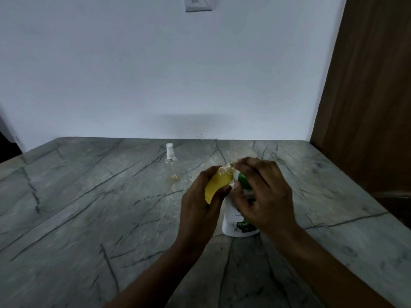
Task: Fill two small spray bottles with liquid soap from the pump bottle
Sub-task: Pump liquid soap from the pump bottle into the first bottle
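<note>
My left hand [200, 201] grips a small clear spray bottle [219, 182] full of yellow soap, tilted so its uncapped neck points up and to the right. My right hand [262, 192] hovers at that neck, fingertips touching its mouth, and covers the green pump head [243, 181] of the white pump bottle [235, 221], which stands on the table just behind my hands. Whether the fingers hold anything is hidden. A second small spray bottle [171, 162], clear with a white sprayer cap and only a trace of yellow at its bottom, stands upright farther back to the left.
The grey marble tabletop [89, 207] runs to a white wall at the back. A brown wooden panel [367, 96] rises along the right edge. A switch plate [198, 3] is on the wall above.
</note>
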`<state>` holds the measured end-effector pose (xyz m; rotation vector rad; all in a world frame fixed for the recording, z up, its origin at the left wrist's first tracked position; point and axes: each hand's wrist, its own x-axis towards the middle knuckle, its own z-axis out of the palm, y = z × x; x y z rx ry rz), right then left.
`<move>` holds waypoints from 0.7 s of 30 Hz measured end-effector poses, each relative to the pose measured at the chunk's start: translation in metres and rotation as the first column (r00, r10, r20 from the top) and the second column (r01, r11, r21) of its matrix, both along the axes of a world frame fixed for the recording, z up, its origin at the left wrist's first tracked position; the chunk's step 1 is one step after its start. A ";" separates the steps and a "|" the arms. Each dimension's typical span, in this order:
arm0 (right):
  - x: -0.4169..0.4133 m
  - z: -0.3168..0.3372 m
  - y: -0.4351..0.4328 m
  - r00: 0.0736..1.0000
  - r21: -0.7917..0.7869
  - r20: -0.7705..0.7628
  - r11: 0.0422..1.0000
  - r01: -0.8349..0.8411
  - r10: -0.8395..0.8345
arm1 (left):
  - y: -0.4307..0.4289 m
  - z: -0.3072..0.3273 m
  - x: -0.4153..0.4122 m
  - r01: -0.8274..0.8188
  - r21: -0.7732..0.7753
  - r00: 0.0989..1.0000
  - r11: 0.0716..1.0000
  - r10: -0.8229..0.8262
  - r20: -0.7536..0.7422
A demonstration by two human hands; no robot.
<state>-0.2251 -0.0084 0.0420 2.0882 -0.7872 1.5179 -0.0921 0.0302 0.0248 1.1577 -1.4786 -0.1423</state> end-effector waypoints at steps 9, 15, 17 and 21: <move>0.002 -0.008 -0.005 0.999 -0.010 0.028 1.000 -0.017 0.017 | -0.001 -0.003 0.000 -0.016 -0.003 1.000 1.000 0.016 0.012; 0.001 -0.009 -0.005 1.000 -0.002 0.020 1.000 -0.019 0.019 | -0.001 -0.004 0.001 -0.018 -0.003 1.000 1.000 0.018 0.013; 0.000 -0.008 -0.005 1.000 0.001 0.015 1.000 -0.024 0.024 | -0.001 -0.003 0.001 -0.016 -0.009 1.000 1.000 0.016 0.011; -0.002 -0.002 -0.003 1.000 0.007 -0.001 1.000 -0.019 0.019 | -0.001 -0.001 0.000 -0.017 -0.005 1.000 1.000 0.017 0.013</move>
